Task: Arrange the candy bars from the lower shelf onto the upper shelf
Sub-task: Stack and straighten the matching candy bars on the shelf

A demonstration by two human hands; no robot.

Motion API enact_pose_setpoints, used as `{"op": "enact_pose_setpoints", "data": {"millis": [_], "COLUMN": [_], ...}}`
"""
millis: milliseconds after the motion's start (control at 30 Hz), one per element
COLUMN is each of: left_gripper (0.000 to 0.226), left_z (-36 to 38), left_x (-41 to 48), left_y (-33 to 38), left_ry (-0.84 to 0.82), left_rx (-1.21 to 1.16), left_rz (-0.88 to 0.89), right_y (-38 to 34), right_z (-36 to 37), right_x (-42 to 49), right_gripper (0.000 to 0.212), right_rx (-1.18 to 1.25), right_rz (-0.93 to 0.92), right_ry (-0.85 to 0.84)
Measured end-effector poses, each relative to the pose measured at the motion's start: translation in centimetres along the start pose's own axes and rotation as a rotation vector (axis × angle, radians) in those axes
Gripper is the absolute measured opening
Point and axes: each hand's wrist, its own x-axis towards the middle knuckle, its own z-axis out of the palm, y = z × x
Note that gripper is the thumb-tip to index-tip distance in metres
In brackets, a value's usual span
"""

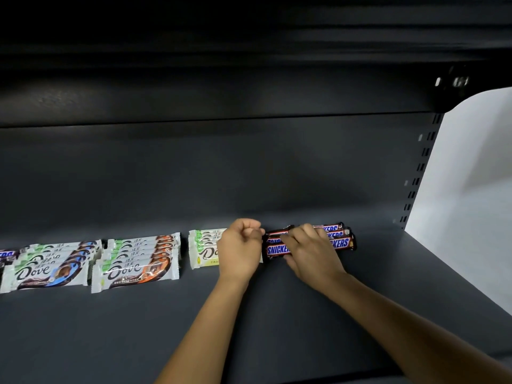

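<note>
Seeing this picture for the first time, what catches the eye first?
Two bare hands in the middle: the right hand lies on a stack of brown Snickers bars, the curled left hand beside their left end. Left of them, rows of white Dove bars lie on the dark grey metal shelf.

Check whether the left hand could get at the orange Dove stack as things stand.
Probably yes: the left hand sits over the pale Dove stack, and only bare shelf lies between that and the orange Dove stack.
</note>
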Motion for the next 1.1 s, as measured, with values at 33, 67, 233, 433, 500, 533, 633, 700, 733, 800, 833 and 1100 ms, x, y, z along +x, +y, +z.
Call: {"op": "enact_pose_setpoints", "data": {"millis": [33,67,233,433,500,533,633,700,733,800,833,1100], "left_gripper": [0.025,0.024,0.016,0.017,0.02,0.022,0.025,0.025,0.025,0.024,0.022,0.008], "left_z": [0.0,0.1,0.0,-0.2,-0.9,-1.5,-4.0,-6.1,-7.2,-9.3,-10.4,-17.7], "left_x": [0.0,0.0,-0.7,-3.3,-4.5,-5.2,-7.8,-9.8,-10.9,-12.9,-14.0,-22.6], "left_y": [-0.1,-0.1,0.3,1.8,2.5,2.8,3.4,3.8,3.9,3.8,3.6,0.5], "left_ry": [-0.001,-0.002,-0.007,-0.037,-0.052,-0.067,-0.113,-0.138,-0.149,-0.158,-0.157,-0.169], "left_rx": [0.026,0.061,0.35,0.704,0.767,0.806,0.939,1.019,1.049,1.073,1.068,0.916], "left_rz": [0.014,0.031,0.156,0.328,0.405,0.431,0.475,0.496,0.508,0.531,0.548,0.653], "right_y": [0.0,0.0,-0.1,-0.7,-1.2,-1.6,-3.7,-5.7,-6.8,-9.0,-10.2,-18.1], "right_z": [-0.1,-0.2,-1.9,-5.2,-6.2,-6.7,-8.2,-9.5,-10.1,-11.2,-11.8,-14.8], "right_x": [0.0,-0.1,-0.9,-3.5,-4.3,-4.7,-5.9,-6.9,-7.5,-8.7,-9.4,-16.6], "right_gripper": [0.043,0.044,0.037,0.036,0.035,0.035,0.032,0.03,0.03,0.029,0.029,0.023], "right_rx": [0.014,0.028,0.073,0.037,0.04,0.044,0.063,0.088,0.098,0.131,0.148,0.312], "right_rz": [0.012,0.021,0.033,0.042,0.061,0.067,0.067,0.073,0.071,0.052,0.039,-0.1], "right_ry": [0.001,0.004,0.03,0.024,0.012,0.007,0.01,0.022,0.038,0.07,0.082,0.106]}}
